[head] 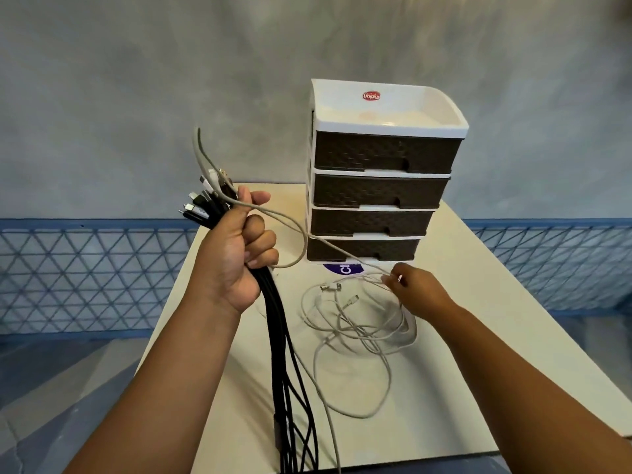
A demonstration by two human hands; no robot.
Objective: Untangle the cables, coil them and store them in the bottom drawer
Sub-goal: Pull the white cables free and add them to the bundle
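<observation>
Gripping black cables point(278, 323) cut off below, left hand point(239, 248) fists; right hand point(415, 289) seemingly pinches white cable point(355, 323).

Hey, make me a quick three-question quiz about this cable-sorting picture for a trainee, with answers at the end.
1. True or false: every dark woven-pattern drawer of the white plastic drawer unit is closed.
2. Which of the hands grips the bundle of black cables? A) left hand B) right hand C) neither
3. Fill in: the right hand pinches a strand of the loose white cables lying tangled on the ______ table.

Key: 1 true; all four fronts sit flush, including the bottom drawer. 2 A; the plugs stick up above the fist. 3 cream.
</observation>
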